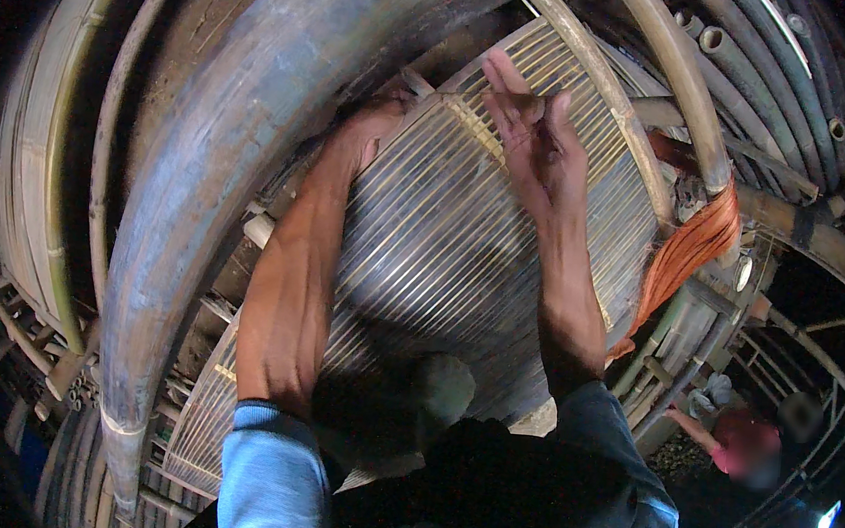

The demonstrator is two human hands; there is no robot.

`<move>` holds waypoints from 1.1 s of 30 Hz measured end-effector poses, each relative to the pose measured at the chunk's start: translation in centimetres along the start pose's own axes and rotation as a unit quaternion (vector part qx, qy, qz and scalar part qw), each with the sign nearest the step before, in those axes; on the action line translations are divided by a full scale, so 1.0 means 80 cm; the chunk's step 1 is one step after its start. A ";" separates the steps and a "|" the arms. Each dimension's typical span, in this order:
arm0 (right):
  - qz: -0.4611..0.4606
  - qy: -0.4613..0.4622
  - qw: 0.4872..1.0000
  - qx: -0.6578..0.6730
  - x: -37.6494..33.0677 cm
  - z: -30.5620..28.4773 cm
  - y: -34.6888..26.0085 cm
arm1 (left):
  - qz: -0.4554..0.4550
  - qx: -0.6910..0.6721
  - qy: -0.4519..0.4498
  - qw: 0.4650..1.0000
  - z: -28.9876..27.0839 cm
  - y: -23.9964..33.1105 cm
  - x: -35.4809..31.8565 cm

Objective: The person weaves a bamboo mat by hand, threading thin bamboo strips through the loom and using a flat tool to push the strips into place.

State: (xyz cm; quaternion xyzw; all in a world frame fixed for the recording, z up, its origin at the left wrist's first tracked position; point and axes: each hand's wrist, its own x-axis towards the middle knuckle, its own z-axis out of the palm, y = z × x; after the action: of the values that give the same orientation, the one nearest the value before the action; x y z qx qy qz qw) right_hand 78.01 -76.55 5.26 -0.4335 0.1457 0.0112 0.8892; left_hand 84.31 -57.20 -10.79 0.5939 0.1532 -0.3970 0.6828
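Note:
A long mat of thin, evenly spaced bamboo slats (424, 244) lies slanting in front of me, with a smooth dark surface showing through its gaps. At its upper left edge is my left hand (377, 129), closed on the border, its fingertips partly hidden. My right hand (539, 144) is over the mat's upper part, palm turned up and fingers apart, with nothing visible in it. Between the hands, a pale binding strip (475, 127) crosses the slats. Along the right border runs a bamboo rod (622, 121).
A thick bluish-grey bamboo pole (222, 169) curves along my left. Orange fibre strands (697, 248) hang at the right beside a bent bamboo pole (689, 96). Hollow bamboo poles (755, 77) are stacked at upper right. Another person in a red top (744, 438) is at lower right.

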 end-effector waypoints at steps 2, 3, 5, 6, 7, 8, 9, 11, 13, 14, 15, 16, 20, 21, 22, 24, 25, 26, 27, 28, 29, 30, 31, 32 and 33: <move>0.029 -0.123 0.990 0.058 0.005 0.008 -0.008 | 0.004 -0.031 -0.019 0.999 -0.002 -0.003 -0.001; 0.029 -0.124 0.990 0.059 0.009 0.006 -0.005 | 0.006 -0.045 -0.026 0.999 -0.004 -0.006 -0.002; 0.035 -0.060 0.989 0.129 0.021 -0.001 -0.002 | 0.006 -0.057 -0.038 0.998 -0.001 -0.005 -0.006; 0.034 -0.061 0.989 0.129 0.029 -0.005 -0.003 | 0.007 -0.060 -0.042 0.997 -0.001 -0.005 -0.009; 0.034 -0.043 0.990 0.130 0.036 -0.011 -0.008 | -0.004 -0.045 -0.043 0.998 0.005 0.006 -0.015; 0.033 -0.024 0.991 0.130 0.040 -0.019 -0.011 | -0.015 -0.030 -0.045 0.998 0.012 0.016 -0.021; 0.030 -0.019 0.991 0.127 0.038 -0.022 -0.014 | -0.027 -0.016 -0.048 0.998 0.018 0.015 -0.020; 0.006 -0.047 0.998 0.035 0.036 -0.015 -0.011 | -0.005 -0.043 -0.049 0.998 0.009 0.005 -0.024; 0.016 -0.033 0.999 0.013 0.015 -0.002 -0.003 | 0.029 -0.084 -0.043 0.995 -0.009 0.000 -0.029; 0.020 -0.011 1.000 -0.016 0.008 0.000 0.000 | 0.019 -0.008 0.001 1.000 -0.011 0.003 -0.028; 0.016 -0.004 1.000 -0.021 0.008 -0.013 -0.009 | 0.013 0.029 0.010 0.999 0.003 0.010 -0.024; -0.008 -0.043 0.997 0.057 0.010 -0.029 -0.023 | 0.007 0.067 0.021 0.997 0.016 0.017 -0.020; -0.034 -0.021 0.998 0.041 0.001 -0.010 -0.043 | 0.123 0.222 0.127 0.959 0.037 0.031 -0.041; -0.026 0.000 0.999 -0.025 -0.007 -0.003 -0.042 | 0.182 0.307 0.167 0.919 0.039 0.035 -0.047; -0.016 0.018 0.996 -0.090 -0.015 0.004 -0.043 | 0.182 0.308 0.168 0.919 0.037 0.037 -0.049; -0.088 -0.017 0.983 -0.159 -0.018 0.008 -0.039 | 0.148 0.576 0.083 0.799 0.031 0.040 -0.052; -0.088 -0.018 0.983 -0.158 -0.017 0.005 -0.038 | 0.148 0.577 0.085 0.799 0.032 0.037 -0.058; -0.097 -0.039 0.988 -0.118 -0.015 -0.002 -0.037 | 0.163 0.581 0.144 0.784 0.038 0.029 -0.068; -0.110 -0.056 0.989 -0.079 -0.015 -0.008 -0.042 | 0.182 0.583 0.198 0.767 0.053 0.030 -0.080; -0.113 -0.043 0.989 -0.087 -0.017 -0.022 -0.040 | 0.186 0.581 0.184 0.770 0.079 0.034 -0.087; -0.116 -0.047 0.988 -0.093 -0.022 -0.037 -0.040 | 0.172 0.577 0.180 0.778 0.103 0.039 -0.092; -0.110 -0.071 0.988 -0.084 -0.027 -0.029 -0.035 | 0.147 0.576 0.200 0.779 0.103 0.050 -0.110; -0.087 -0.057 0.986 -0.133 -0.041 -0.023 -0.030 | 0.142 0.577 0.206 0.777 0.094 0.047 -0.114; -0.063 -0.042 0.980 -0.183 -0.065 -0.014 -0.026 | 0.179 0.585 0.216 0.761 0.084 0.041 -0.113; -0.095 -0.163 0.876 -0.445 -0.096 0.033 -0.040 | 0.218 0.588 0.228 0.745 0.078 0.042 -0.116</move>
State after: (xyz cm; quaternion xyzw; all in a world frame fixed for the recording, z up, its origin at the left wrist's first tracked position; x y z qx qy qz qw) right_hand 71.82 -75.70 11.34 -0.7869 -0.0637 0.0608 0.6107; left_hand 79.14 -59.76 -0.62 0.9677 -0.0934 -0.1018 0.2107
